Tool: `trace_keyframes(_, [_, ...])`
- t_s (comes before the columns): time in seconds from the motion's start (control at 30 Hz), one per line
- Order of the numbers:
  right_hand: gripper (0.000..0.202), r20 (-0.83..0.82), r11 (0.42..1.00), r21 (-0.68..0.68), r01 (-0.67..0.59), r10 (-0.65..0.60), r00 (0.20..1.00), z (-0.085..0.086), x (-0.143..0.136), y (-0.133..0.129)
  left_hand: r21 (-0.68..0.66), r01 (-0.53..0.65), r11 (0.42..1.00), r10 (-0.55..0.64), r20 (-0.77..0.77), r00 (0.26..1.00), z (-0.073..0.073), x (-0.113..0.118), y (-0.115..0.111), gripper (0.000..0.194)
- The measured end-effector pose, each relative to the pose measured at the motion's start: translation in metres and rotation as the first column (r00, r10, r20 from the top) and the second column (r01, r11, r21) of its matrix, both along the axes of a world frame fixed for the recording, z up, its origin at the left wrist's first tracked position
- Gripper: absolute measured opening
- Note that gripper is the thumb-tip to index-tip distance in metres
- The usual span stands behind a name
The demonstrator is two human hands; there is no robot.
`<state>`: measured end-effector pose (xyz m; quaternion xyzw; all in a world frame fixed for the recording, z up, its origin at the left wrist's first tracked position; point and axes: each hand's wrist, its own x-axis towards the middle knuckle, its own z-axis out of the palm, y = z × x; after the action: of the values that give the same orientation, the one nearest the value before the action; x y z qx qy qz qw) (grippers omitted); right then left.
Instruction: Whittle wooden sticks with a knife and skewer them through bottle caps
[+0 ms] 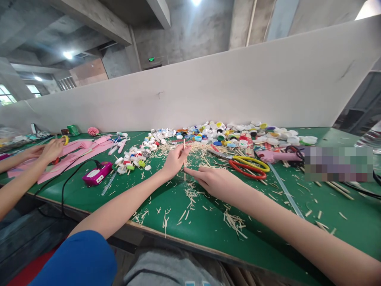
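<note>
A thin wooden stick (184,175) stands near upright over the green table. My left hand (174,163) is closed around its upper part, with the stick's top end showing above the fingers. My right hand (218,180) is just to the right, its index finger stretched out so that the tip meets the lower part of the stick. The other fingers of that hand are curled and partly hidden. Wood shavings (190,192) lie scattered beneath and around both hands. Scissors with red and yellow handles (250,165) rest beyond my right hand.
Many bottle caps (220,131) are heaped along the white partition (190,95). Caps on sticks (131,159) lie left, near a magenta box (97,173) with a black cable. A pink glue gun (276,155) is at right. Another person's hands (53,151) work over pink sheets at far left.
</note>
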<state>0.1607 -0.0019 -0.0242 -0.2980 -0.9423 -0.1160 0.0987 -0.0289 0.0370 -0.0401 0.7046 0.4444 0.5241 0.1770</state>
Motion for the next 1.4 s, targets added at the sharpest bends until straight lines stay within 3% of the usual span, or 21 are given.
trace_keyframes(0.4, [0.047, 0.070, 0.993, -0.115, -0.022, 0.030, 0.997, 0.002, 0.002, -0.003, 0.000, 0.032, 0.999, -0.032, -0.014, 0.999, -0.001, 0.002, 0.002, 0.040])
trace_keyframes(1.03, [0.046, 0.061, 0.984, -0.172, -0.054, 0.065, 0.996, 0.005, 0.005, -0.006, -0.007, 0.024, 1.000, -0.024, -0.030, 0.999, 0.000, 0.002, 0.002, 0.039])
trace_keyframes(1.17, [0.047, 0.053, 0.992, -0.109, -0.062, 0.069, 0.996, 0.002, 0.007, -0.006, -0.003, 0.019, 1.000, -0.019, -0.040, 0.999, 0.000, 0.002, 0.001, 0.040])
trace_keyframes(1.4, [0.063, 0.131, 0.987, 0.154, -0.049, 0.029, 0.991, -0.006, 0.006, -0.001, -0.003, 0.021, 1.000, -0.021, -0.047, 0.999, 0.000, 0.002, 0.001, 0.039])
